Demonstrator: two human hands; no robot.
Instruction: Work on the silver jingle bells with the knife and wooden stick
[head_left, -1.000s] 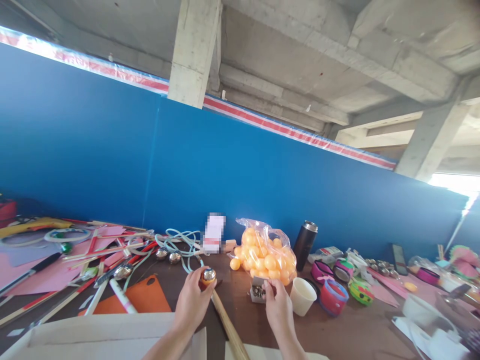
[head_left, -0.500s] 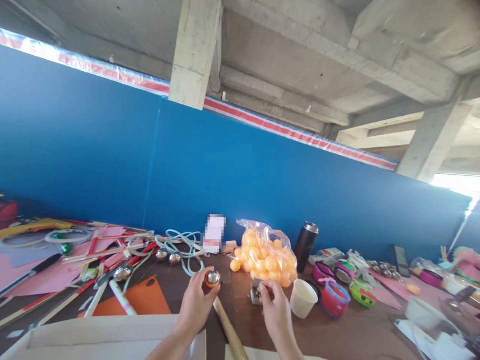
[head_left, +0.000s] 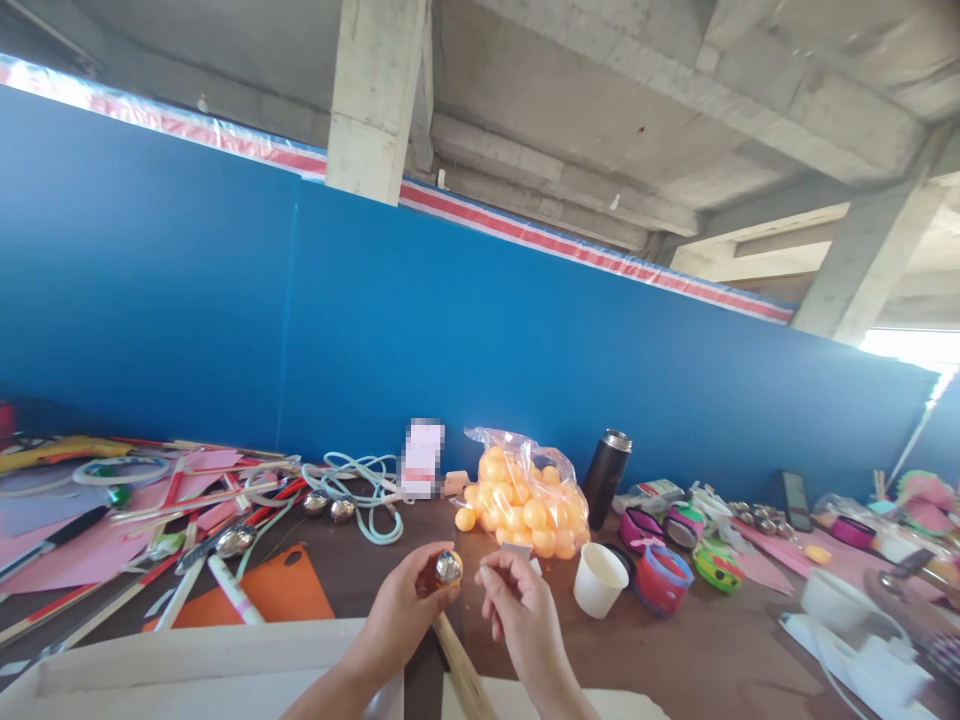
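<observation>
A shiny silver ball [head_left: 448,567] is held between the thumb and fingers of my left hand [head_left: 401,612], above the end of a wooden stick [head_left: 466,675]. Just right of the ball, my right hand [head_left: 521,610] has its thumb and index finger pinched together; whatever they hold is too small to make out. Behind my right hand a small grey box [head_left: 517,550] is mostly hidden. Beyond it lies a clear bag of orange balls [head_left: 529,505]. A white paper cup [head_left: 601,580] stands to the right of my right hand.
A black bottle [head_left: 607,478] stands behind the cup. Coloured wristbands [head_left: 664,578] lie to the right. On the left are an orange sheet [head_left: 289,590], a marker [head_left: 234,590], sticks and cables [head_left: 349,475]. White board [head_left: 210,665] lies in front. A person's sleeve [head_left: 946,650] shows far right.
My right hand has moved left from the small grey box toward the silver ball. My left hand still holds the ball, now a little farther right in view.
</observation>
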